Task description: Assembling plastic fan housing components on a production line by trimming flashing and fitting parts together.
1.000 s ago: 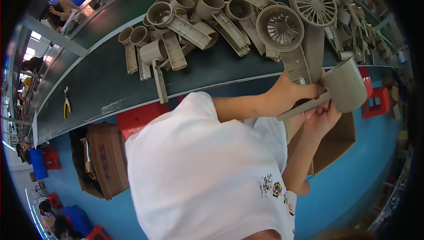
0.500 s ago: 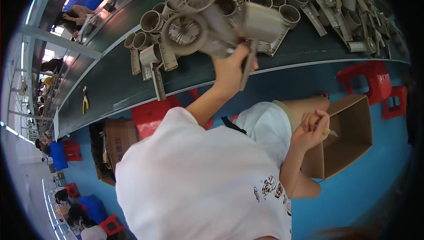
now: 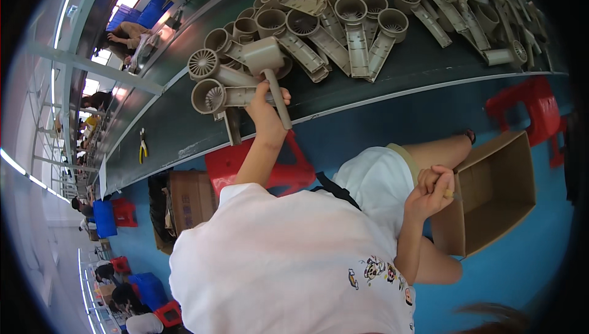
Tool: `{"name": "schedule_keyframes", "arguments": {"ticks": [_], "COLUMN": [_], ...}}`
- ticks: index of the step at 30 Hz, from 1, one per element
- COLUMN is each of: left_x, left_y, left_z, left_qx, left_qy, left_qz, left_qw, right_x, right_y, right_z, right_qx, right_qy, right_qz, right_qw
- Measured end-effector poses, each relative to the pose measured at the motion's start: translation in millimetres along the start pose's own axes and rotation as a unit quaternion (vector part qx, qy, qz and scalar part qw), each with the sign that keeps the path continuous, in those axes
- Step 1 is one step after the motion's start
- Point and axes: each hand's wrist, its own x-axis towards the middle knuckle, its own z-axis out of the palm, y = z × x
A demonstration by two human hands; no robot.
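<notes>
A white short-sleeved shirt (image 3: 276, 254) bears small cartoon figures (image 3: 374, 267).

Two hands (image 3: 268, 116) (image 3: 431, 191), three held housings (image 3: 262, 55), one pliers (image 3: 143, 151)

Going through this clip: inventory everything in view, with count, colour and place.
Workbench: one, dark green, across the top
Held parts: about three, beige, over the bench, left of centre
Loose parts: many, overlapping, beige, piled along the bench
Pliers: one, yellow-handled, bench's left end
Stools: several, red, below the bench and at right
Cardboard boxes: two, brown, floor left and right
Floor: one, blue, below
Other people: several, mixed colours, left background
Shirt: one, white, lower centre
Yellow item: one, small, right of centre
Left hand: one, bare, fingers around the held parts
Right hand: one, bare, fingers curled round the yellow item
</notes>
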Motion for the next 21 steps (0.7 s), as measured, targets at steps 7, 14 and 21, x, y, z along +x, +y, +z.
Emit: {"name": "schedule_keyframes", "arguments": {"ticks": [7,14,21], "left_x": [24.5,11.8,-34.6], "left_y": [8.8,1.4,2.9], "left_z": [-3.9,2.9,40.0], "left_qx": [-0.030,0.012,0.062], "left_qy": [0.024,0.032,-0.047], "left_qz": [0.046,0.004,-0.021], "left_qw": [0.998,0.999,0.997], "right_x": [1.0,2.0,-1.1], "right_y": [-2.4,-2.5,-7.8], "right_z": [-2.6,-5.6,-12.5], "right_qx": [0.005,-0.011,-0.010], "right_qy": [0.014,0.030,0.023], "right_qz": [-0.012,-0.011,-0.028], "right_qw": [1.000,0.999,0.999]}}
